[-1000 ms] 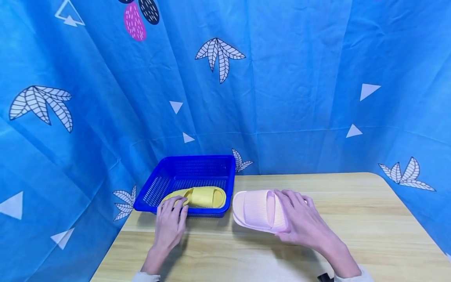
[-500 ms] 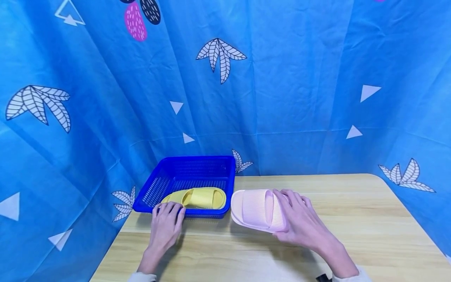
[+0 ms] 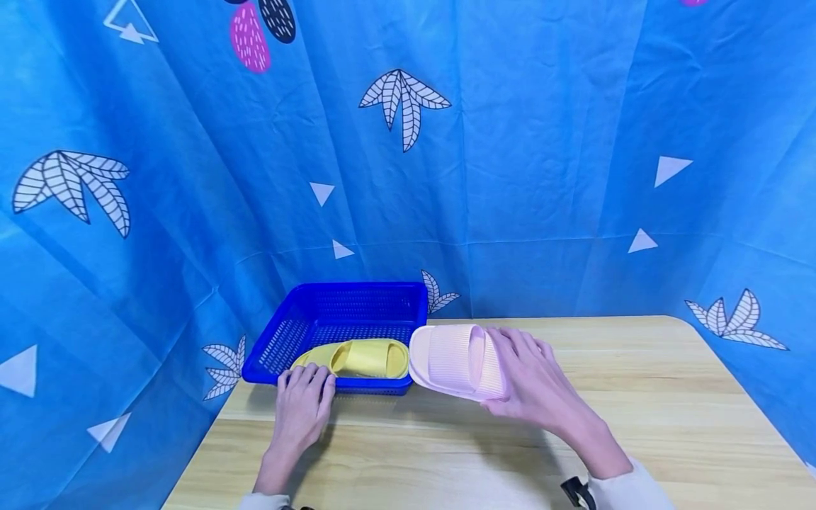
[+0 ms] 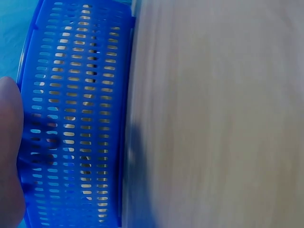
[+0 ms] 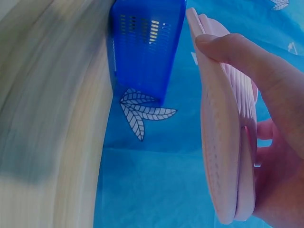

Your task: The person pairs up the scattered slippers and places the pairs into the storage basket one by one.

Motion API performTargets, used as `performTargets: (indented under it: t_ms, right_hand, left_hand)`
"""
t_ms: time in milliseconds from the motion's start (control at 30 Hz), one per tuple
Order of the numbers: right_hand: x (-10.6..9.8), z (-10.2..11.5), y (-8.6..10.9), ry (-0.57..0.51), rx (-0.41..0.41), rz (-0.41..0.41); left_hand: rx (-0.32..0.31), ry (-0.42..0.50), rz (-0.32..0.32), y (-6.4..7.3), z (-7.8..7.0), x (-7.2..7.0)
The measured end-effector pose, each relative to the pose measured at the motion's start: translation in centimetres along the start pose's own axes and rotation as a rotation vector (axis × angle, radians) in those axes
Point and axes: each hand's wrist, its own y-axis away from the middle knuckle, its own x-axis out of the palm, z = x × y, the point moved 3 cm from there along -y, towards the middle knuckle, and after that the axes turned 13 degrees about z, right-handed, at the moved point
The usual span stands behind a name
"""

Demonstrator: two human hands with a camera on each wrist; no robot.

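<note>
In the head view, my right hand [image 3: 532, 382] grips pink slippers [image 3: 455, 361] with ribbed straps. Their toe end overlaps the right rim of the blue basket [image 3: 421, 304]. The right wrist view shows the thumb [image 5: 228, 50] pressed on the outer sole of the pink slippers [image 5: 221, 137], fingers on the far side and two soles layered together. My left hand [image 3: 302, 404] holds the basket's near rim, its fingertips over the edge. Yellow slippers [image 3: 366, 356] lie inside along that near wall, partly hidden by those fingertips. The perforated side of the basket [image 4: 76, 118] fills the left wrist view's left part.
The basket stands on a light wooden table [image 3: 612, 397], at its back left. A blue patterned curtain [image 3: 529, 177] hangs behind and along both sides. A dark strap [image 3: 576, 490] sits at the right cuff.
The pink slippers and my right hand have moved up and to the left, to the basket's right rim. My left hand slid back from the yellow slippers onto the near rim.
</note>
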Motion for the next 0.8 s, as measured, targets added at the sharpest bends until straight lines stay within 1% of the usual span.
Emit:
performTargets:
  t_ms: [200,333,500,600,700,800]
  right_hand:
    - [-0.1,0.3,-1.8,-0.007,-0.003,-0.007]
    - [-0.4,0.5,-3.3,-0.02,0.014,0.009]
    - [-0.6,0.8,-5.3,-0.051,0.012,0.025]
    - [-0.4,1.0,-6.5,-0.043,-0.005,0.016]
    - [-0.3,1.1,-7.8,-0.044,-0.008,0.016]
    - [-0.2,1.2,-9.0,-0.058,0.001,0.036]
  left_hand:
    - [-0.005,0.013,-0.001,0.0,0.1,0.1]
    - [-0.005,0.016,0.011,-0.1,0.1,0.1]
    - [-0.007,0.042,0.013,-0.2,0.1,0.2]
    - [-0.01,0.056,0.014,-0.3,0.2,0.3]
    - [-0.015,0.059,0.017,-0.4,0.3,0.4]
    - [-0.022,0.057,0.025,-0.4,0.5,0.4]
